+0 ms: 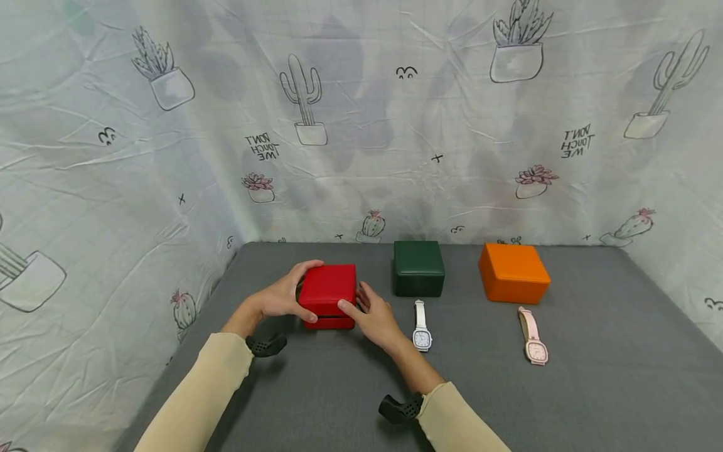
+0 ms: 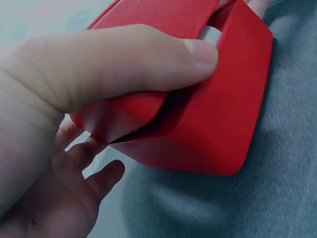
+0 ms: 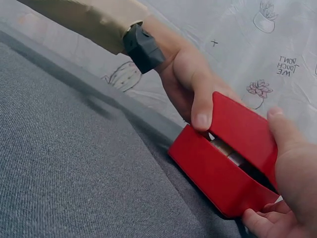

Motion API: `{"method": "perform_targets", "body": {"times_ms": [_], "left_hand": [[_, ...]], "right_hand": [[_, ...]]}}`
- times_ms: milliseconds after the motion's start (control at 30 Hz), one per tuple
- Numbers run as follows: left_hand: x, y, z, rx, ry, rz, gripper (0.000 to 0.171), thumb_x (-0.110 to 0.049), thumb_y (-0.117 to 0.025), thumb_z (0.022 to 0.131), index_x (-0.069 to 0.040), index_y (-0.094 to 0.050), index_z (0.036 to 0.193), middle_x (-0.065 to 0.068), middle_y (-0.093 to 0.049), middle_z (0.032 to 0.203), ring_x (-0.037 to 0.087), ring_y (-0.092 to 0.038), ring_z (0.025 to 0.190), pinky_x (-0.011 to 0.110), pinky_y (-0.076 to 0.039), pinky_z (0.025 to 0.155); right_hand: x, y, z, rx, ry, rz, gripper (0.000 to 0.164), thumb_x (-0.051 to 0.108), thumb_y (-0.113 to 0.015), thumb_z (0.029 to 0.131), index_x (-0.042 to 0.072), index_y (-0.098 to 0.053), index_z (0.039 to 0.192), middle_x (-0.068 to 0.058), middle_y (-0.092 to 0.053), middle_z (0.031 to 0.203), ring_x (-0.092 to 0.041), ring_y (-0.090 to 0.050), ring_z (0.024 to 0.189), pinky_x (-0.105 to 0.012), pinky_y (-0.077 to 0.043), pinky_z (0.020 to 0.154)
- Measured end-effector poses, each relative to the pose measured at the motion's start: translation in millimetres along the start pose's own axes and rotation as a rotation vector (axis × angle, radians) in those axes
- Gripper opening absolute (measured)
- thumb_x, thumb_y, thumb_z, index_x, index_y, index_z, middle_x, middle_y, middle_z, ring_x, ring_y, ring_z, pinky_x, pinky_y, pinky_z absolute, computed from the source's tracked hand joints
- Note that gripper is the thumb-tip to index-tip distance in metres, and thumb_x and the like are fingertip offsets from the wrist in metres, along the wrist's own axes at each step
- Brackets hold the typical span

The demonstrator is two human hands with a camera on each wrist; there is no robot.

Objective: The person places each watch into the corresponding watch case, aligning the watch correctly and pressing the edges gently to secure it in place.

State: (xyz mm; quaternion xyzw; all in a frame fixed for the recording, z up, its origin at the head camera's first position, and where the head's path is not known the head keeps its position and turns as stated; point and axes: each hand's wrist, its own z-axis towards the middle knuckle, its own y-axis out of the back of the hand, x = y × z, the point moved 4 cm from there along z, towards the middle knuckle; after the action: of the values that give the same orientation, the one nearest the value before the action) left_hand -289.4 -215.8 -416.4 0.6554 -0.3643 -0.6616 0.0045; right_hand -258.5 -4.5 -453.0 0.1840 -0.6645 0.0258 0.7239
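Observation:
A red watch box [image 1: 329, 285] with its lid slightly raised stands on the left part of the table. My left hand [image 1: 280, 296] holds it from the left, fingers over the far side and thumb at the front. In the left wrist view that thumb lies across the gap between lid and base. From the right, my right hand [image 1: 377, 319] grips the box, its thumb on the lid's front corner. Its other fingers reach to the base in the right wrist view. Something pale [image 3: 225, 149] shows inside through the gap.
Right of the red box stand a closed green box [image 1: 419, 270] and a closed orange box [image 1: 513, 273]. In front of them lie a white wristwatch [image 1: 421, 339] and a pink wristwatch [image 1: 536, 350]. A cactus-print cloth [image 1: 361, 125] hangs behind the grey table [image 1: 599, 376].

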Motion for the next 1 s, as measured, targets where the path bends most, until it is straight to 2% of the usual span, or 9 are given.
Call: {"method": "perform_targets", "body": {"times_ms": [200,367,600,700,867,1000], "left_hand": [[-0.9,-1.8,-1.5,-0.018,-0.005,0.086,0.109,-0.015,-0.088,0.066,-0.023,-0.02,0.151,0.006,-0.026,0.149,0.031,-0.037,0.129,0.04,-0.053,0.089],[0.2,-2.0,-3.6,-0.017,-0.013,0.103,0.109,-0.015,-0.088,0.065,-0.024,-0.02,0.15,0.006,-0.027,0.149,0.031,-0.037,0.129,0.039,-0.054,0.088],[-5.3,-1.5,-5.6,-0.004,-0.057,0.151,0.109,-0.015,-0.087,0.066,-0.022,-0.019,0.151,0.007,-0.03,0.147,0.031,-0.038,0.127,0.038,-0.054,0.086],[-6.6,-1.7,-7.1,-0.003,-0.036,0.159,0.109,-0.018,-0.087,0.068,-0.022,-0.019,0.152,0.006,-0.03,0.148,0.031,-0.039,0.127,0.038,-0.054,0.087],[-10.2,0.5,-10.3,-0.035,0.008,0.141,0.102,-0.031,-0.082,0.074,-0.02,-0.018,0.153,0.009,-0.023,0.156,0.039,-0.031,0.136,0.052,-0.05,0.097],[-23.3,6.0,-6.9,-0.108,-0.027,0.212,0.095,-0.04,-0.078,0.076,-0.023,-0.024,0.152,0.009,-0.02,0.159,0.039,-0.024,0.142,0.064,-0.038,0.104]], "right_hand": [[2,0,-1,-0.006,-0.016,-0.008,0.079,0.04,-0.061,0.093,0.001,-0.026,0.151,-0.019,-0.04,0.151,-0.033,-0.044,0.137,-0.044,-0.041,0.107],[5,-2,-4,-0.008,0.001,0.007,0.078,0.038,-0.064,0.092,0.003,-0.028,0.151,-0.018,-0.041,0.15,-0.032,-0.045,0.137,-0.043,-0.041,0.108],[5,-3,-3,-0.002,0.011,0.045,0.078,0.036,-0.066,0.09,0.005,-0.029,0.151,-0.017,-0.04,0.151,-0.031,-0.043,0.138,-0.042,-0.04,0.109],[4,-3,-3,-0.002,0.015,0.045,0.077,0.035,-0.066,0.091,0.004,-0.029,0.151,-0.018,-0.04,0.151,-0.033,-0.043,0.138,-0.043,-0.041,0.108],[6,-2,-4,0.012,0.004,0.03,0.077,0.037,-0.064,0.092,0.003,-0.028,0.151,-0.019,-0.04,0.151,-0.034,-0.042,0.139,-0.045,-0.041,0.108],[18,9,-3,0.001,-0.003,0.007,0.079,0.041,-0.063,0.091,0.005,-0.028,0.151,-0.018,-0.037,0.153,-0.035,-0.039,0.14,-0.048,-0.039,0.109]]}}
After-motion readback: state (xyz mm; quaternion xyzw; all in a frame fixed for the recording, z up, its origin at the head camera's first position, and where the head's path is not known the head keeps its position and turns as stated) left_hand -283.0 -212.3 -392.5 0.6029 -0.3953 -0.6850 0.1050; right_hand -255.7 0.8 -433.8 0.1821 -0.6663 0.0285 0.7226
